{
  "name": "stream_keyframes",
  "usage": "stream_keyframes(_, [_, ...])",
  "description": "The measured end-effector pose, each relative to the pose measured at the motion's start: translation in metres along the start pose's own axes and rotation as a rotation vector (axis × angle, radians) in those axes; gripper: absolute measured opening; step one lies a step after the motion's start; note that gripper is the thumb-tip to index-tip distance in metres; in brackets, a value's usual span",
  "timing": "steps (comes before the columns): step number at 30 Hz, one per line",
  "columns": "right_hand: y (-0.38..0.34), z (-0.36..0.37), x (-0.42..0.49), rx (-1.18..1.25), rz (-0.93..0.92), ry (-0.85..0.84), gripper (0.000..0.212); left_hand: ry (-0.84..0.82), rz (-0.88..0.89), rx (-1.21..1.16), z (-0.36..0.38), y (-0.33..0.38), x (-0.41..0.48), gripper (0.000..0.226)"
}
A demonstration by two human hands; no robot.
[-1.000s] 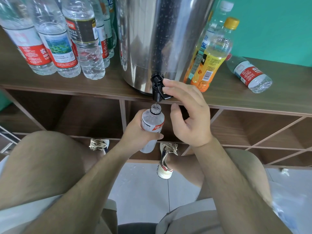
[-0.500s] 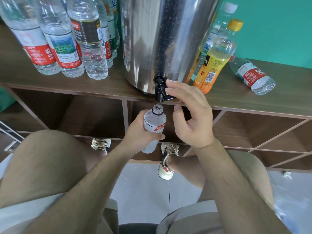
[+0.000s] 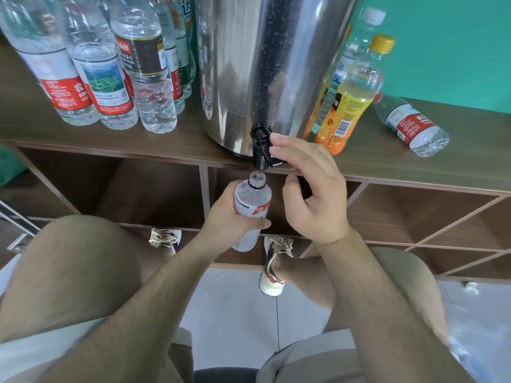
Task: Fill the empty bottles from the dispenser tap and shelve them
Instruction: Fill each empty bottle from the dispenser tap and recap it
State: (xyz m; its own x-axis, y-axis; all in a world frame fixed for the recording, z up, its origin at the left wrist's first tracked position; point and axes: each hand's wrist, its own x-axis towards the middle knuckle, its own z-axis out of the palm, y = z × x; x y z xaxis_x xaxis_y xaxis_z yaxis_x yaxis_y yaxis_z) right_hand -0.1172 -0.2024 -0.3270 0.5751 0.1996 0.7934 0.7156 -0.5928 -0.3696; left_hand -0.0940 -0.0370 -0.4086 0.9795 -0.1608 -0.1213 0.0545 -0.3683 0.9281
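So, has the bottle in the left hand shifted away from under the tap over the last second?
No. The bottle, gripped by the left hand, keeps its mouth directly below the black tap, as before.

Teal wall (image 3: 448, 45), brown wooden shelf unit (image 3: 96, 136) with open cubbies; pale grey tiled floor (image 3: 235, 308)

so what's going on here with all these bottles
A person is filling a small bottle from the steel dispenser on the wooden shelf top. The left hand grips the bottle with its open neck right under the black tap, and the right hand works the tap's lever. Capped water bottles stand left of the dispenser; another bottle lies on its side at the right.
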Motion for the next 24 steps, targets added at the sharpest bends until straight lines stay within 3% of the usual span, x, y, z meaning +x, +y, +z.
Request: stream_keyframes(24, [-0.0014,0.0003,0.0019,-0.001,0.005,0.002,0.057,0.001,-0.003,0.006,0.0011,-0.0026,0.0021,0.08])
